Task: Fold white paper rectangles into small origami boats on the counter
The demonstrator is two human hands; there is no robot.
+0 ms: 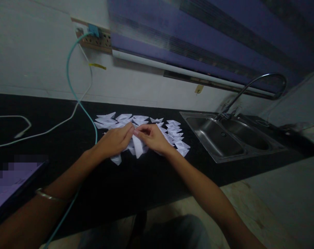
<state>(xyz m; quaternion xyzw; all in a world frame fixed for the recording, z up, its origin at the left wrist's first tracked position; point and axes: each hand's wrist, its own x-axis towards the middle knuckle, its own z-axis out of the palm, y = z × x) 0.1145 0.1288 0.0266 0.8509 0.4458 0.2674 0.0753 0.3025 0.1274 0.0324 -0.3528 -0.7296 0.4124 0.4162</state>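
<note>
Between my two hands is a folded piece of white paper (138, 147), its lower end hanging down in a narrow flap. My left hand (117, 139) is closed on its left side, fingers together and pointing up to the right. From the right, my right hand (154, 137) pinches the paper near its top with thumb and fingers. Behind and around the hands lie several folded white paper boats (174, 128) in rough rows on the black counter (115, 197). The hands cover part of these rows. Another white folded paper (116, 159) lies just below my left hand.
A double steel sink (214, 138) with a curved faucet (250, 84) is set into the counter on the right. A teal cable (68, 69) runs from the wall socket (102, 38) past my left forearm. A white cable (55, 129) and a purple screen (11, 183) are at left.
</note>
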